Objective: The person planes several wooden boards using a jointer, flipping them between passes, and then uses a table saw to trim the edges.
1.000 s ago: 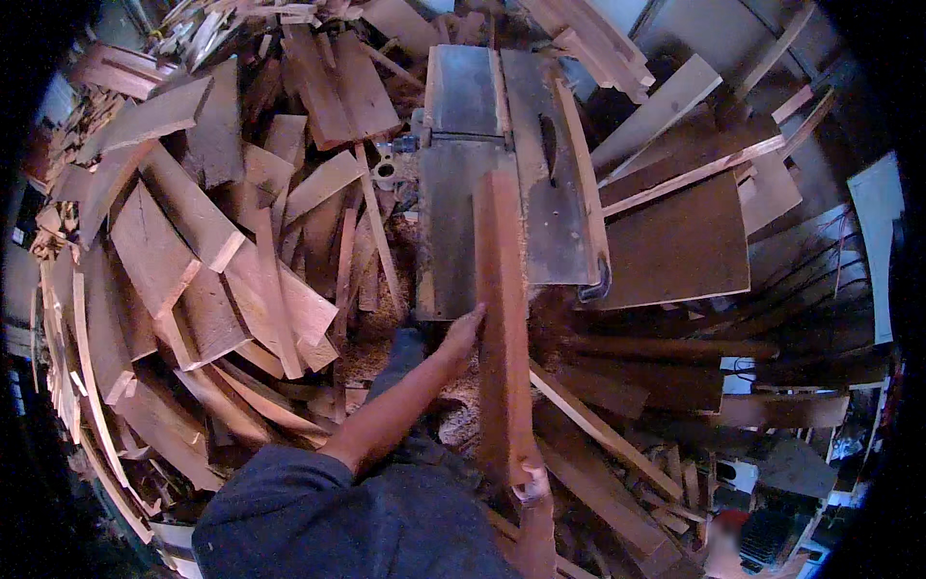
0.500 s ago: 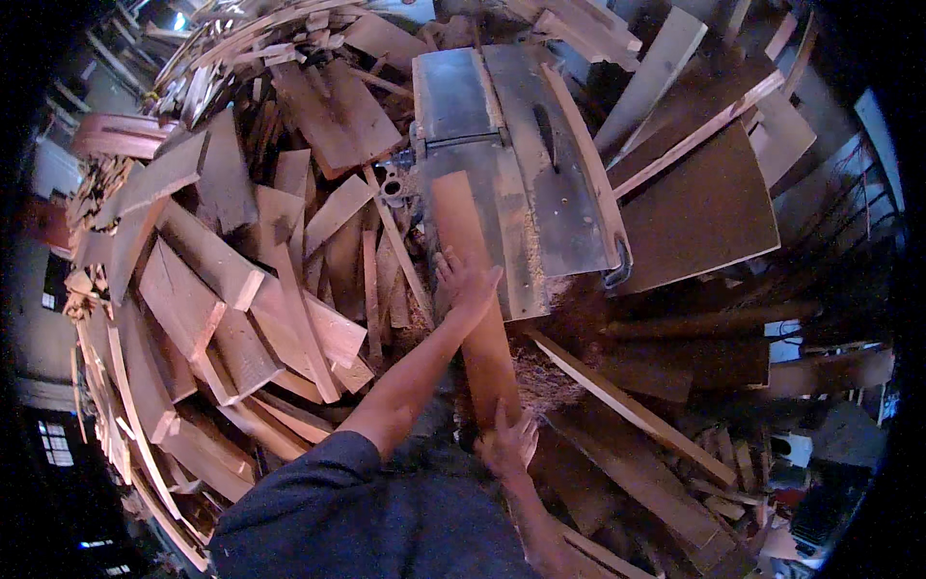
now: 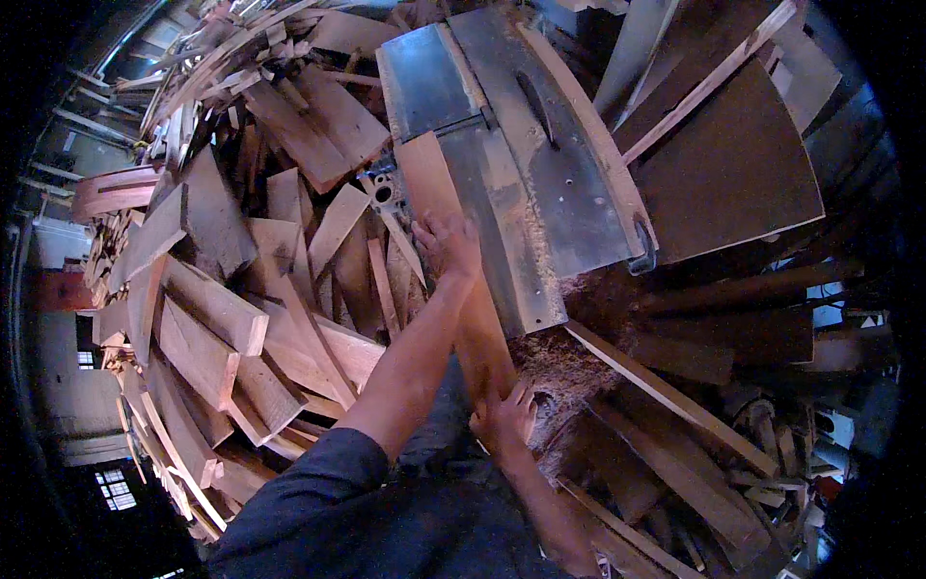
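A long flat wooden board [image 3: 480, 314] lies lengthwise on the left side of a metal woodworking machine table [image 3: 569, 227]. Its far end is close to the dark cross slot in that table, while its near end sticks out over the front edge toward my body. On the board's upper face, around its middle, my left hand [image 3: 449, 253] presses down with fingers spread. Gripping the near end is my right hand [image 3: 503, 417], its fingers closed around the board's end and edge. An upright dark blade [image 3: 538, 111] stands in a slot farther right on the machine.
A wooden fence strip [image 3: 579, 106] runs along the machine's right side. Stacked planks [image 3: 227, 347] crowd the left, and a large dark panel [image 3: 733, 164] leans at the right. Shavings [image 3: 569, 372] lie below the table's front edge, beside a slanting narrow plank [image 3: 675, 400].
The board has slid forward along the table, its far end now nearer the cross slot. Both hands keep their places on it. My view has turned a little.
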{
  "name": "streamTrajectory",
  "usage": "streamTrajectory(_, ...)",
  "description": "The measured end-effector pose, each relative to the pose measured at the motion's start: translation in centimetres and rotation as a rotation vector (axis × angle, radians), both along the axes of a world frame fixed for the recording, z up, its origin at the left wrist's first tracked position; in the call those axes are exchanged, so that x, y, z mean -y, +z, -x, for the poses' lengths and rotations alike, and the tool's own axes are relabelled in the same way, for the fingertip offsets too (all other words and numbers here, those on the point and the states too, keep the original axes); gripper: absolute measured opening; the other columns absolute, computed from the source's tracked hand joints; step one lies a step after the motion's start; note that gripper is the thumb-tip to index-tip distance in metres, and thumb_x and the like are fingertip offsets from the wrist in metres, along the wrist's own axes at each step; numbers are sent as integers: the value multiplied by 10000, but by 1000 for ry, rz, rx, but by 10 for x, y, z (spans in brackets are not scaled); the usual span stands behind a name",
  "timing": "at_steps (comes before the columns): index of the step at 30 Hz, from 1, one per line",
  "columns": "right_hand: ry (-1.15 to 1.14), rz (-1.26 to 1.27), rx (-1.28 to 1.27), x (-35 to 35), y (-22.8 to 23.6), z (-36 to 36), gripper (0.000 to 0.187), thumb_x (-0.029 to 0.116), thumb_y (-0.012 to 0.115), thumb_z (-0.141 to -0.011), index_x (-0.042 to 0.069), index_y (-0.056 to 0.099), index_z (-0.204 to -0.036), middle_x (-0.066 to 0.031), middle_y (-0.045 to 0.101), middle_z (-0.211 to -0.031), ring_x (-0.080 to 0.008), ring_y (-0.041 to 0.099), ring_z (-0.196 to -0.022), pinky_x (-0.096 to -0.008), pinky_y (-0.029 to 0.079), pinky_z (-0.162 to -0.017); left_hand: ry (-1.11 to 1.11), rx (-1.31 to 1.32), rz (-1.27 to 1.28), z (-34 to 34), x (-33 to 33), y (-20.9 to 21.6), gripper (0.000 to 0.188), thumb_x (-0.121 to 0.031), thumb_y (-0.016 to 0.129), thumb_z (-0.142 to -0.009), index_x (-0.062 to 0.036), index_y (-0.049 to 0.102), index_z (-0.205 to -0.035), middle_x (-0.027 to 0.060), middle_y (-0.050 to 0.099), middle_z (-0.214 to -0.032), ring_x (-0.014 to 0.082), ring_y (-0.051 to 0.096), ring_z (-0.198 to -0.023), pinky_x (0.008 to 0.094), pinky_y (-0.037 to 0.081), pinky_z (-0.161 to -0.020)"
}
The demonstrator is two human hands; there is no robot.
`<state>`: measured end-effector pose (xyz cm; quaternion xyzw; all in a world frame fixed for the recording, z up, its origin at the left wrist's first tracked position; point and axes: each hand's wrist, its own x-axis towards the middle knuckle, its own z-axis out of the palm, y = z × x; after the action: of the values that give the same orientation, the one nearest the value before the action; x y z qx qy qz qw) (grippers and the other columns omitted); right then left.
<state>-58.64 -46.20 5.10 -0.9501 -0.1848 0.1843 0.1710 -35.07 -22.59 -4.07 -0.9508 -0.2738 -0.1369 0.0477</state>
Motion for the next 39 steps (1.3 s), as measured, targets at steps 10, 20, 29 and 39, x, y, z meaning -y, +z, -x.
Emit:
streamTrajectory(10,-9,100,-45,-24,5,-31,839,489,737,-670,148,472,-1390,-295,408,-1367,-464,444,-1200,-543,447,-957,60,34,114,-39,1,40,368,-345,543,-950,-80,651,-1180,211,432,-1465,519,301,-1354,592,343,-1070)
streamTrajectory(20,-18,-8,47,-38,5,-56,1030,363,760,-646,285,270,-1548,-321,458,-1190,-490,494,-1060,-570,484,-863,68,66,92,-63,-3,59,333,-336,567,-941,-84,670,-1133,208,449,-1454,529,332,-1324,606,363,-1044)
streamTrajectory(29,-21,-2,98,-54,11,-74,1019,392,743,-665,268,261,-1555,-311,466,-1166,-480,502,-1030,-565,470,-872,35,65,82,-82,-26,57,366,-347,585,-928,-85,665,-1170,193,453,-1463,525,328,-1328,605,357,-1049)
streamTrajectory(39,-9,3,174,-67,9,-92,1044,389,745,-661,231,242,-1563,-282,481,-1112,-429,500,-976,-522,473,-833,76,58,82,-101,-33,57,403,-366,566,-929,-96,668,-1210,172,430,-1478,517,298,-1346,613,316,-1068)
